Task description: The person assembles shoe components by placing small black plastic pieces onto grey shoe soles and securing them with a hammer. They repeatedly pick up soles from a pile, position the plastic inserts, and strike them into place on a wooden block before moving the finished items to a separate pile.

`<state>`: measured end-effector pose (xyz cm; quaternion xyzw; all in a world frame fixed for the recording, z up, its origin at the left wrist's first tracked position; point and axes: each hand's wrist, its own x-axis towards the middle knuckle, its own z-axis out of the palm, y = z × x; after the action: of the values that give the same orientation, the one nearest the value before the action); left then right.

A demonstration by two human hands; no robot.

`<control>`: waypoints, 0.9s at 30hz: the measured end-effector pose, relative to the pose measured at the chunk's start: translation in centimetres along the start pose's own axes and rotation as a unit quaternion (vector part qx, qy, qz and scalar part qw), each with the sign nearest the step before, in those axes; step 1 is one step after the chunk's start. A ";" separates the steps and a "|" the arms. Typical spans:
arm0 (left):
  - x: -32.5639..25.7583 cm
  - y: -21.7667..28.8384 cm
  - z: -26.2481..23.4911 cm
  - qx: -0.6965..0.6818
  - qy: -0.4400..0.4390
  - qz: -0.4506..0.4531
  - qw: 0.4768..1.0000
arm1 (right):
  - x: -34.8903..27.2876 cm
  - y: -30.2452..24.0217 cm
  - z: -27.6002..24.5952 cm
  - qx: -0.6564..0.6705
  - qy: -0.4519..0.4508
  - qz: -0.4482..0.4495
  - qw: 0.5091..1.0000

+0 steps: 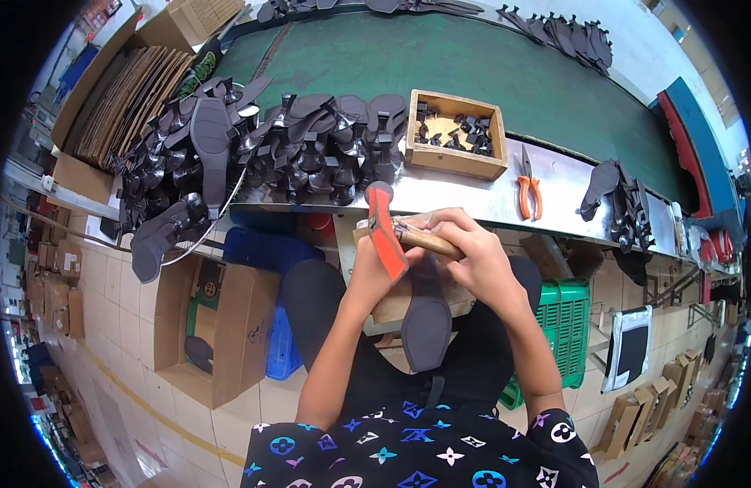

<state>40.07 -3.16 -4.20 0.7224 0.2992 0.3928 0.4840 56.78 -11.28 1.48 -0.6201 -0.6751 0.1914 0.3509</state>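
The right hand (483,259) grips the hammer (388,248); the left hand's (366,272) hold (masked by the hammer) cannot be determined. The shoe (427,327) lies sole up over the wooden block (389,309). Apparent step: heel-end hammering; the next strike likely requires firm support.

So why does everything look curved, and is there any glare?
In the head view, the wide fisheye lens bows straight edges, like those of the green work surface; in the same head view, light glares off the metal strip, while the hammer looks fairly sharp.
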 end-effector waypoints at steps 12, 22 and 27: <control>-0.2 -0.7 -0.7 -0.059 -0.037 -0.055 0.996 | -8.0 -5.6 -1.6 0.121 0.113 0.147 0.975; -0.1 -0.8 -0.7 -0.058 -0.031 -0.080 0.995 | -8.3 -6.7 -1.5 0.077 0.094 0.122 0.985; -0.1 -0.1 -0.9 -0.008 -0.064 -0.065 0.996 | -7.8 -5.9 -1.5 0.011 0.041 0.128 0.991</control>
<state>39.28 -2.80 -4.09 0.7214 0.3111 0.3156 0.5321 53.57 -20.07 4.71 -0.7049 -0.5733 0.2162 0.3575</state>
